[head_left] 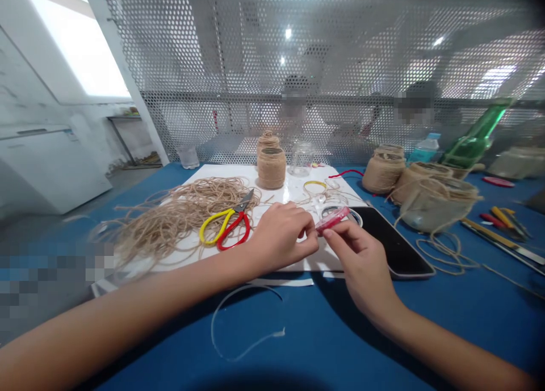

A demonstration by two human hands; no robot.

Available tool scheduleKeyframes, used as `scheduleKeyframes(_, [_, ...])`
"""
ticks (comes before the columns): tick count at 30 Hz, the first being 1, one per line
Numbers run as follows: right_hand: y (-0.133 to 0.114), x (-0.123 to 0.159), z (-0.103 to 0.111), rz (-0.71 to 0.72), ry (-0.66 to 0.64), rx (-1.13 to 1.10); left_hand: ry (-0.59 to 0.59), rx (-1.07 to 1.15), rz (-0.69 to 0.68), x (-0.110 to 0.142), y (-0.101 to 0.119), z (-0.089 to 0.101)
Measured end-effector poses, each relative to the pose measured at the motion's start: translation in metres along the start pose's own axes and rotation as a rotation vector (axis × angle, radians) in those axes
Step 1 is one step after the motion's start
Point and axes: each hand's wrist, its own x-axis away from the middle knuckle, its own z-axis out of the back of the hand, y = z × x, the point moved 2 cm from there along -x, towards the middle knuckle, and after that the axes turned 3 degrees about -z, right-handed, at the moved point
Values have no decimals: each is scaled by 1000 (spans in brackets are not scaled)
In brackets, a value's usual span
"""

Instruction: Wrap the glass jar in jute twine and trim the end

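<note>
Held between my two hands above the table is a thin, flat red round thing (334,219), tilted and seen nearly edge-on; I cannot make out whether it is a roll of tape or a lid. The thumb and fingers of my right hand (361,260) pinch its near side. My left hand (285,235) is closed, with its fingertips at the left edge of the red thing. Scissors (225,226) with one yellow and one red handle lie left of my left hand, beside a loose heap of jute twine (183,221).
Twine-wrapped jars (271,168) stand at the back and right (383,169), near a green bottle (477,135). A black tablet-like slab (395,243) lies beside my right hand. Tools (506,223) are at far right. A clear curled strip (242,354) lies in front. A perforated screen (255,56) rises behind.
</note>
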Motion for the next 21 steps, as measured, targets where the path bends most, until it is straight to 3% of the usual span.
scheduleKeyframes(21, [6,2,-4,-12,-20,-25,24,106,16,4,-3,-5])
